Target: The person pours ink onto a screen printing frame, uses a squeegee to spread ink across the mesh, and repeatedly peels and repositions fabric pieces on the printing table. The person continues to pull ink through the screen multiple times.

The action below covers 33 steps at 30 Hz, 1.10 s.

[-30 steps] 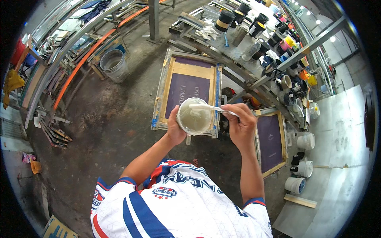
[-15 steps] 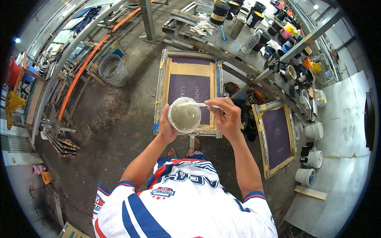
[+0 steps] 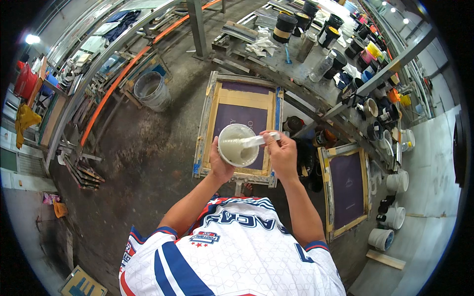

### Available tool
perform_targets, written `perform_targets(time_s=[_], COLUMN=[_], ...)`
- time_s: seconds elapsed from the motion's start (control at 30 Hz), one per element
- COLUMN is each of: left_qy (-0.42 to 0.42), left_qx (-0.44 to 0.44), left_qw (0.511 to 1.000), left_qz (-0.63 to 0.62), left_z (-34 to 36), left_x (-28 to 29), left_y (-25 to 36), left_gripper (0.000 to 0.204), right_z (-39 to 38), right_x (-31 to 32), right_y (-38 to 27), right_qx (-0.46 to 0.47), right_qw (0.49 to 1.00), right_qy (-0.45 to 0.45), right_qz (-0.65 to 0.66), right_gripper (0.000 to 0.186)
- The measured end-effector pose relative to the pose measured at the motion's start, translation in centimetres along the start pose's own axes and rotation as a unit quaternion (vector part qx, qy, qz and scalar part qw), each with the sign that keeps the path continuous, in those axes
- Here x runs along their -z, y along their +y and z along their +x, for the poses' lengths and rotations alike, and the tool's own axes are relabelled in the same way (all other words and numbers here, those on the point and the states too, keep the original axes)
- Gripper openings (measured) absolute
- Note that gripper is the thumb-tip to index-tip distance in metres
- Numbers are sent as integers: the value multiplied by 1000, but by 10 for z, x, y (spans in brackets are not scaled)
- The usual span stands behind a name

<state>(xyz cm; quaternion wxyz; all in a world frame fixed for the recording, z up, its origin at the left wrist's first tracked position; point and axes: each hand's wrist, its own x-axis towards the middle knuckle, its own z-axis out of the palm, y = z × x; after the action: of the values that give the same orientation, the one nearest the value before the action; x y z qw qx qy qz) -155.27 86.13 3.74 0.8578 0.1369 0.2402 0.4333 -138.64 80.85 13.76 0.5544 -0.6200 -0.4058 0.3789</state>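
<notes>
My left hand [image 3: 220, 163] is wrapped round the left side of a round plastic tub [image 3: 223, 135], its mouth facing up at me. A pale, thick, creamy paste [image 3: 231, 148] lies inside. In my right hand [image 3: 282, 155] is the handle of a white spatula [image 3: 256, 140], pinched between thumb and fingers. The spatula's far end dips into the paste. Below the tub, a wooden-framed printing screen [image 3: 240, 116] with dark purple mesh and tan tape round its border stands tilted in front of me.
To the right leans a second framed screen [image 3: 346, 190]. A bench [image 3: 301, 69] crowded with dark paint pots [image 3: 285, 28] runs along the far right. White buckets [image 3: 393, 217] line the right wall. At the left are a translucent bin [image 3: 152, 91] and a metal rack with an orange rail [image 3: 105, 102].
The spatula has risen and tilted, so more of its white length shows above the tub. The whole view has shifted slightly, with the room appearing lower. Both hands keep their hold.
</notes>
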Motion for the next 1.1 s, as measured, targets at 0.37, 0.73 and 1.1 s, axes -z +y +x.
perform_targets(time_s=[0.37,0.73,1.1], left_qy=[-76,-33,-38], left_qx=[-6,43,60], left_qw=[997,998,997], left_qz=[-32,-15,-20], left_z=[-15,-20,-26], left_x=[-12,6,16], left_y=[16,4,4], left_gripper=[62,65,64], right_z=[-15,-36,-60], right_x=[8,-3,-3], right_y=[-37,-17,-10], right_qx=[276,48,152], right_qw=[909,998,962], right_qy=[-62,46,3], right_qz=[-305,-15,-227], right_gripper=[12,21,11])
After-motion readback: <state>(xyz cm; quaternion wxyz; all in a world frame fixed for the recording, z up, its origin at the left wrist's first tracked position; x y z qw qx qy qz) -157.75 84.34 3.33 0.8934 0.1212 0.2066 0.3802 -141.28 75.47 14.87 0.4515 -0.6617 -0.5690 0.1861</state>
